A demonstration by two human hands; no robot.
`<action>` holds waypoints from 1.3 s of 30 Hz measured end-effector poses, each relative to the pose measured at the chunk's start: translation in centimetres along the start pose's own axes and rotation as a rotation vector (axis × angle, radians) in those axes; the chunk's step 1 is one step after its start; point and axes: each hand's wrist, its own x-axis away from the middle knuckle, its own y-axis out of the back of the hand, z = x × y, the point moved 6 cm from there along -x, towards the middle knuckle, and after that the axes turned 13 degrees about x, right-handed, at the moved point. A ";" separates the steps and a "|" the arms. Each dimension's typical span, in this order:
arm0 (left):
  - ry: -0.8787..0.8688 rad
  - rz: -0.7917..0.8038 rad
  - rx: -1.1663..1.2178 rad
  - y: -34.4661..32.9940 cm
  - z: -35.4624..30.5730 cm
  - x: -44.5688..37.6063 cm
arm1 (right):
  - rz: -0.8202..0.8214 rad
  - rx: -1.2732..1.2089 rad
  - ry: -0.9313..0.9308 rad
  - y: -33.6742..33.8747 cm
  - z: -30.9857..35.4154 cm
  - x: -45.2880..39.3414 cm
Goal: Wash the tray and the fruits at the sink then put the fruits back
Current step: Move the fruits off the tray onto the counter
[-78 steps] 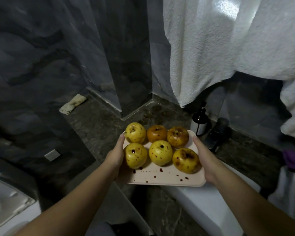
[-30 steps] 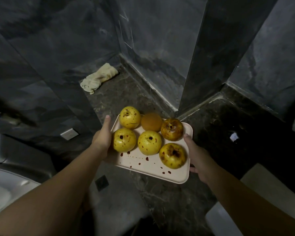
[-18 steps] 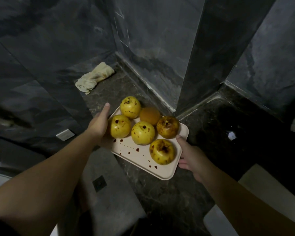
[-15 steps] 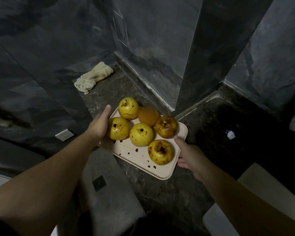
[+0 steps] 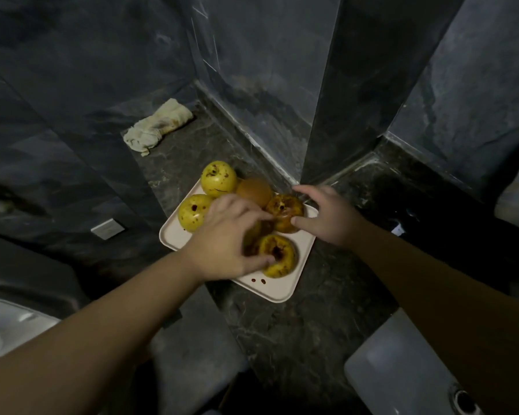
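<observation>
The pale tray lies on the dark marble counter, flecked with red drops. Several stained fruits sit on it: two yellow ones at the far left, an orange-brown one at the back, and a blotched yellow one nearest me. My left hand reaches over the middle fruit, fingers curled round it and hiding most of it, with the thumb by the nearest fruit. My right hand closes thumb and fingers on the brown-spotted fruit at the tray's right side.
A white basin with a drain sits at the lower right. A crumpled cloth lies at the counter's far left. Dark stone walls and a pillar close the back. Another white fixture shows at the lower left.
The tray went down from mid-air onto the counter. Both hands left its edges and moved onto fruits, the left onto the middle one, the right onto the brown-spotted one.
</observation>
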 end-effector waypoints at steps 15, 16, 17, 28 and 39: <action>0.143 0.190 -0.479 -4.8 -0.6 -1.3 | 0.081 0.107 0.094 -4.0 -0.9 -3.5; 0.139 0.194 -0.479 -4.8 -0.7 -1.4 | 0.075 0.105 0.097 -4.1 -1.1 -3.5; 0.136 0.198 -0.477 -4.8 -0.7 -1.5 | 0.068 0.108 0.102 -4.2 -1.1 -3.5; 0.094 0.184 -0.427 -5.1 -1.0 -1.4 | -0.059 0.034 0.146 -3.7 -1.1 -2.9; 0.088 0.081 -0.265 -4.6 -4.3 -4.5 | -0.367 -0.204 -0.111 1.5 -8.0 3.3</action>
